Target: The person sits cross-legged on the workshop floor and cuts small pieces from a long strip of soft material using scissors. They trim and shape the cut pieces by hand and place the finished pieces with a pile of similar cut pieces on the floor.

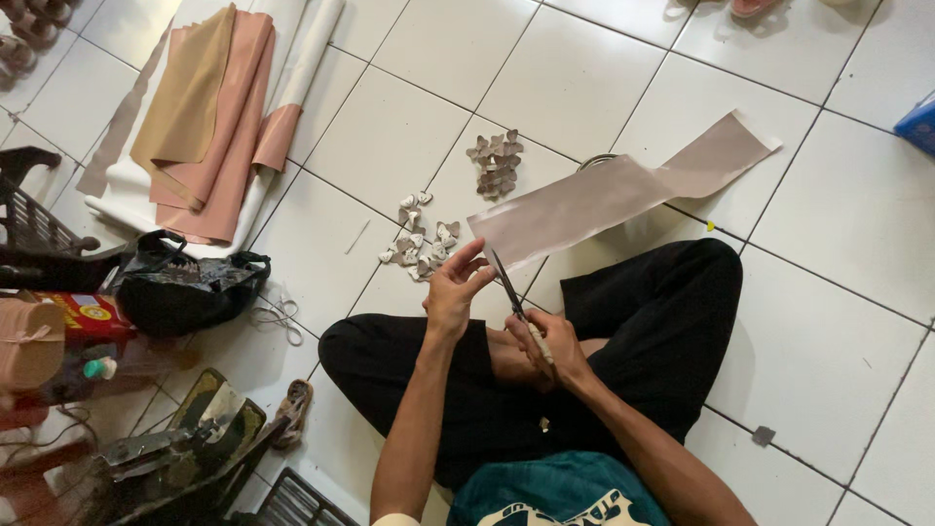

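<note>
I sit cross-legged on a white tiled floor. My left hand (454,285) pinches the near end of a long taupe strip of material (623,187) that stretches away to the upper right. My right hand (548,344) grips a pair of scissors (508,284), blades pointing up at the strip's near edge, right beside my left fingers. Just beyond my left hand lies a scatter of small pale heart-shaped cut pieces (419,239). A second cluster of taupe cut pieces (495,163) lies farther out.
Folded tan and pink sheets with a white roll (219,107) lie at the upper left. A black bag (190,282), a red box (88,317) and a dark basket (29,219) crowd the left. A dark tray with tools (180,453) sits at the lower left.
</note>
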